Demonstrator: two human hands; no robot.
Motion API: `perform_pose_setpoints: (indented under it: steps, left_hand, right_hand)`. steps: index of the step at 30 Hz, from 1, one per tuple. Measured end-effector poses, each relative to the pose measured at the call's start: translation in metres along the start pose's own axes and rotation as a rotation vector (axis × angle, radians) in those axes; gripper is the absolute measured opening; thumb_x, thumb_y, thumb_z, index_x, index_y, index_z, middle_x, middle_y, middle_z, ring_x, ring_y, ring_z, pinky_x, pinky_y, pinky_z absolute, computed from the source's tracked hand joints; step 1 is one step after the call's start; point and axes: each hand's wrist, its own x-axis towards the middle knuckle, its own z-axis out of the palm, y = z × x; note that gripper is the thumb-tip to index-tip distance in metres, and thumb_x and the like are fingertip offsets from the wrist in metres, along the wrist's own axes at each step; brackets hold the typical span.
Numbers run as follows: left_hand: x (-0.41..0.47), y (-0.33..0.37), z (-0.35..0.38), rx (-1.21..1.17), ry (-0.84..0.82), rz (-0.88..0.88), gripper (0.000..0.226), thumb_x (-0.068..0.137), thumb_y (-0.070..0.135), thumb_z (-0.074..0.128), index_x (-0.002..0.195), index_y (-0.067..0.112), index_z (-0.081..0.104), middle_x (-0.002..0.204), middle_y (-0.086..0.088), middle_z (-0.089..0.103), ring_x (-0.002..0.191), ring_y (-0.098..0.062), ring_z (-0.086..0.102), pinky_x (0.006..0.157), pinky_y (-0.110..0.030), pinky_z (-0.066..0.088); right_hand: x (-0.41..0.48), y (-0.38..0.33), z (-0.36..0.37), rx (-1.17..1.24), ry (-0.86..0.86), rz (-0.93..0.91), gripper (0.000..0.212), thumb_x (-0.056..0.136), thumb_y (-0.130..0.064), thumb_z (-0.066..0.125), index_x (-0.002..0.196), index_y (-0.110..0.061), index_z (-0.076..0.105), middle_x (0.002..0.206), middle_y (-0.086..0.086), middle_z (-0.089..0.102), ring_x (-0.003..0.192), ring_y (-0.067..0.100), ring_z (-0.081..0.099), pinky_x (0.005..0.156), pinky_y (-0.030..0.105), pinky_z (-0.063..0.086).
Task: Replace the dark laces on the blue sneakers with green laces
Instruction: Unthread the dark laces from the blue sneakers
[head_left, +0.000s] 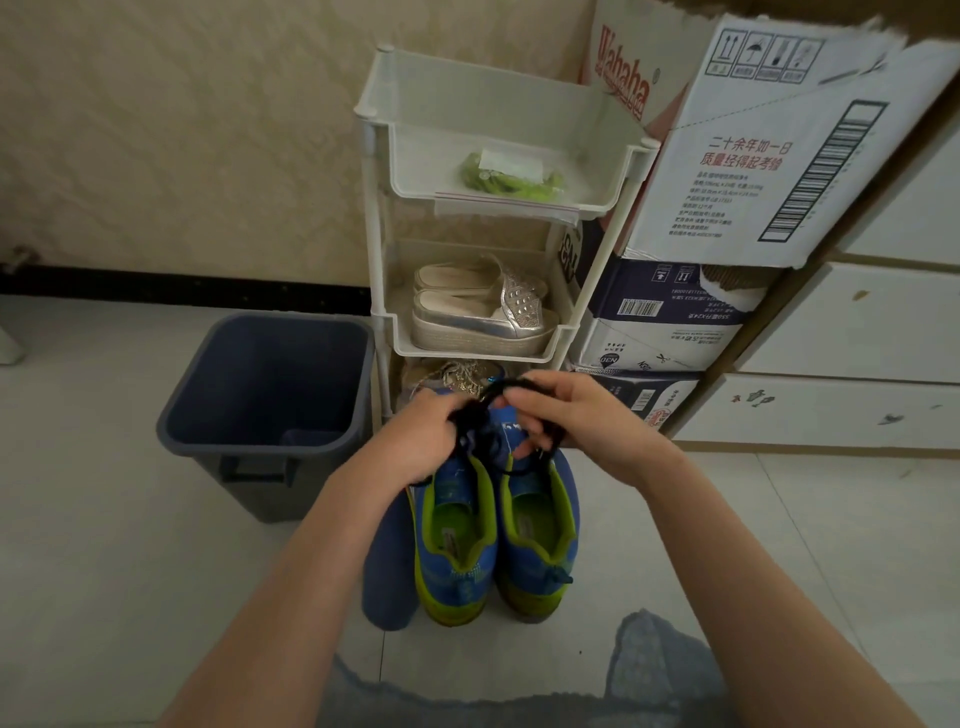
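Head view: dark laces (470, 428) bunched over sneakers (537, 525); bin (270, 374) beside rack (498, 109).

single head-worn wide-angle view, looking forward and steeply down from above the person's own forearms (311, 571); the blue sneakers (460, 566) on the floor (104, 519) lie close below, the white shelf rack (415, 156) and wall (182, 130) face the lens just beyond.

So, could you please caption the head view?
Left hand and right hand hold dark laces above blue sneakers; green laces lie in the rack.
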Motion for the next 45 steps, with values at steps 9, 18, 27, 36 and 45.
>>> perform_pose_setpoints:
  steps: [9, 18, 27, 36, 45]
  left_hand:
    - [-0.011, 0.024, 0.001, -0.266, 0.011, 0.069, 0.015, 0.090, 0.040, 0.059, 0.100, 0.028, 0.059, 0.085, 0.015, 0.064, 0.081, 0.001, 0.061, 0.067, -0.014, 0.042]
    - [-0.005, 0.025, 0.008, -0.349, 0.029, 0.132, 0.010, 0.093, 0.026, 0.058, 0.099, 0.025, 0.065, 0.090, 0.009, 0.068, 0.091, -0.008, 0.063, 0.083, -0.023, 0.048]
    - [-0.006, 0.020, -0.015, -0.848, 0.379, -0.094, 0.025, 0.100, 0.030, 0.043, 0.080, 0.020, 0.053, 0.065, 0.005, 0.056, 0.052, -0.005, 0.044, 0.046, -0.016, 0.034]
    - [-0.009, 0.032, -0.023, -1.310, 0.392, 0.045, 0.026, 0.101, 0.028, 0.039, 0.078, 0.019, 0.049, 0.049, 0.011, 0.043, 0.045, -0.002, 0.038, 0.043, -0.014, 0.033]
    - [-0.004, 0.021, 0.003, -0.468, 0.320, -0.108, 0.033, 0.100, 0.024, 0.042, 0.127, 0.007, 0.049, 0.112, -0.016, 0.062, 0.105, -0.030, 0.059, 0.085, -0.034, 0.045]
  right_hand:
    - [0.021, 0.003, 0.018, 0.116, 0.380, -0.110, 0.023, 0.099, -0.018, 0.048, 0.100, -0.002, 0.064, 0.088, 0.009, 0.066, 0.083, 0.016, 0.062, 0.079, 0.029, 0.050]
    - [0.022, -0.012, 0.034, 0.355, 0.178, -0.162, 0.028, 0.103, -0.016, 0.035, 0.115, 0.004, 0.051, 0.110, 0.020, 0.068, 0.102, 0.019, 0.065, 0.092, 0.026, 0.050]
    - [0.019, 0.007, 0.016, 0.259, -0.018, -0.045, 0.081, 0.082, -0.027, 0.070, 0.148, -0.027, 0.024, 0.145, -0.011, 0.040, 0.136, 0.009, 0.037, 0.106, 0.024, 0.032]
    - [0.018, 0.022, 0.034, -0.213, -0.168, 0.053, 0.019, 0.098, -0.017, 0.052, 0.099, -0.001, 0.062, 0.103, 0.013, 0.070, 0.096, 0.009, 0.062, 0.089, 0.016, 0.044]
    - [0.027, -0.001, 0.050, 0.679, 0.218, 0.000, 0.018, 0.095, -0.006, 0.047, 0.110, -0.010, 0.056, 0.106, 0.000, 0.059, 0.097, 0.016, 0.060, 0.085, 0.033, 0.051]
